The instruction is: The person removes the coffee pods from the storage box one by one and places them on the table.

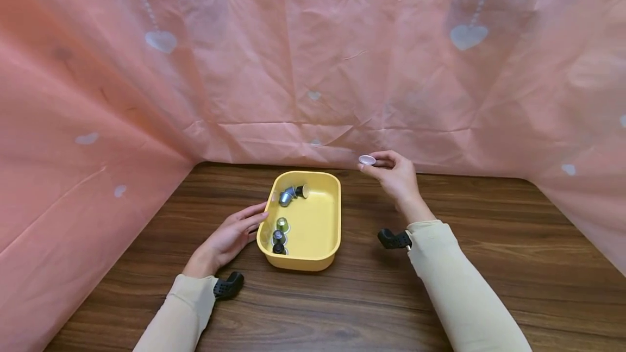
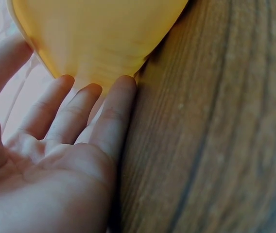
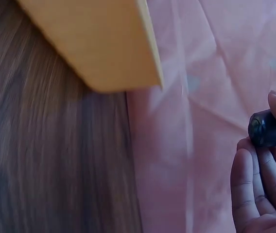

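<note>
My right hand (image 1: 398,181) pinches a coffee capsule (image 1: 367,160) between thumb and fingers, in the air to the right of the yellow container's far end. Its pale round lid faces up in the head view; the right wrist view shows its dark body (image 3: 268,129). At the left wall of the yellow container (image 1: 318,216), my left hand (image 1: 227,242) touches the outside with extended fingertips (image 2: 121,87). Inside, along the left side, lie blue capsules (image 1: 286,198) and a black one (image 1: 300,191) at the far end, then green (image 1: 282,225), dark blue (image 1: 278,237) and black (image 1: 278,248) capsules nearer me.
The container stands on a dark wooden table (image 1: 313,308). Pink cloth (image 1: 342,69) with pale hearts hangs behind the table and along its sides. A black wrist device (image 1: 229,286) is on the left sleeve, and another black device (image 1: 393,239) on the right.
</note>
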Demonstrator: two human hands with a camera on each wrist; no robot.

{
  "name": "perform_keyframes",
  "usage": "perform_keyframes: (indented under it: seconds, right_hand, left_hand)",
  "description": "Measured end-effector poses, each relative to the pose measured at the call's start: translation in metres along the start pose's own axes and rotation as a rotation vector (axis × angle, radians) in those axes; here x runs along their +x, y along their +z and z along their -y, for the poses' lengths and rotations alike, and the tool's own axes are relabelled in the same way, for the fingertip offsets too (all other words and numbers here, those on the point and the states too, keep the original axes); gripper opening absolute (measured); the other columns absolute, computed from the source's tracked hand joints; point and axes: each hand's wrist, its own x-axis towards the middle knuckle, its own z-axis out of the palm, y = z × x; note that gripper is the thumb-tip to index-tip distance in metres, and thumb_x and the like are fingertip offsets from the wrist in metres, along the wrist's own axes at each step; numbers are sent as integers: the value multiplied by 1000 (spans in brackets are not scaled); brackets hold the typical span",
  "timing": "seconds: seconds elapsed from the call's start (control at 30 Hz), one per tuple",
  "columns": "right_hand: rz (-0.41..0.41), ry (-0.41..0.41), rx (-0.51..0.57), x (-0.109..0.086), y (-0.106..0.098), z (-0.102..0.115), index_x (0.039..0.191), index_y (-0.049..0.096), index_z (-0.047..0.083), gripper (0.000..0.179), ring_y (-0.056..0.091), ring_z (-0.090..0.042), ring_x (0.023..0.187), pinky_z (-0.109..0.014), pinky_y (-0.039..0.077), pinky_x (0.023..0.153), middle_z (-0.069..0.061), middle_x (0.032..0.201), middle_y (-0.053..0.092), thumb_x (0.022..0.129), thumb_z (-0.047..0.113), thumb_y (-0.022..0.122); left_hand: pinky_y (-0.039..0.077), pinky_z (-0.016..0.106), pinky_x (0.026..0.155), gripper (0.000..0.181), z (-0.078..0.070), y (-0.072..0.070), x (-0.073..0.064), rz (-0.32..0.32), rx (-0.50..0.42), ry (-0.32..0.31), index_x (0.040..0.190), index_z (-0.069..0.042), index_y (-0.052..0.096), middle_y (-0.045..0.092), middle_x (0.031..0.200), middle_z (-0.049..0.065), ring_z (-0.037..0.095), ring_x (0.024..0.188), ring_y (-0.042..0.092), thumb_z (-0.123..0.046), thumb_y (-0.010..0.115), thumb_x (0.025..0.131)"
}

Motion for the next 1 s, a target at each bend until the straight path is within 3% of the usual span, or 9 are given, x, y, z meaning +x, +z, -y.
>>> perform_keyframes:
  seconds: [0.17, 0.33, 0.6, 0.8, 1.0]
  right_hand:
    - [-43, 52, 38, 1, -16, -14, 125, 72, 3, 44, 67, 2, 88, -17, 53, 77, 21, 88, 71, 89, 20, 90]
    - [-49, 120, 178, 1, -25, -29, 118, 70, 4, 36, 72, 3, 82, -20, 62, 81, 19, 86, 74, 90, 15, 89]
    - [-41, 198, 356, -7, -27, -57, 111, 69, 10, 26, 75, 2, 84, -23, 63, 87, 18, 87, 78, 92, 10, 87]
    - [-45, 181, 381, -5, -31, -67, 111, 69, 9, 26, 76, 1, 85, -25, 64, 87, 16, 87, 79, 92, 8, 86]
    - [-23, 230, 436, -8, -38, -77, 106, 70, 12, 21, 77, 1, 86, -22, 63, 85, 14, 88, 80, 92, 7, 85]
  left_hand:
    - [49, 27, 110, 61, 0, -1, -1, 0, -2, -2, 167, -5, 36, 42, 171, 14, 13, 141, 55, -26, 57, 113]
    - [51, 26, 108, 61, -1, -1, -1, -1, -8, 4, 167, -4, 36, 41, 172, 15, 10, 138, 56, -24, 56, 113]
    - [49, 27, 110, 62, 2, -3, -2, -5, 4, -11, 167, -6, 38, 42, 171, 15, 13, 140, 55, -27, 58, 112]
    - [51, 25, 108, 61, -1, -2, -1, -11, 5, -10, 167, -7, 39, 42, 171, 14, 10, 138, 57, -27, 58, 113]
    - [52, 25, 107, 62, 1, -3, -1, -10, -7, -7, 167, -6, 39, 41, 172, 15, 11, 139, 57, -27, 59, 112]
